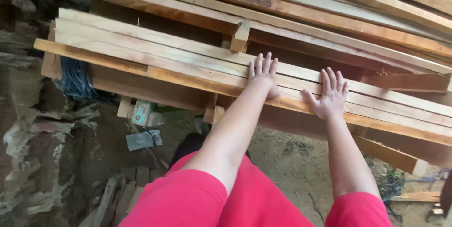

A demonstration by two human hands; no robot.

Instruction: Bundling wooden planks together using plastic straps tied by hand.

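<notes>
A stack of long pale and orange-brown wooden planks [141,48] runs from upper left to lower right. My left hand [263,72] lies flat on top of the front planks, fingers spread and pointing away from me. My right hand [329,96] rests flat on the same front planks a little to the right, fingers apart, thumb out to the left. Neither hand grips anything. Both arms reach out from pink sleeves [188,199] at the bottom of the view.
More planks [329,6] are stacked behind and above. A small wooden block [240,36] sits between layers. Under the stack lie dirt floor [292,156], a grey scrap [143,139], short wood offcuts [125,191] and dark bundled material [75,79] at left.
</notes>
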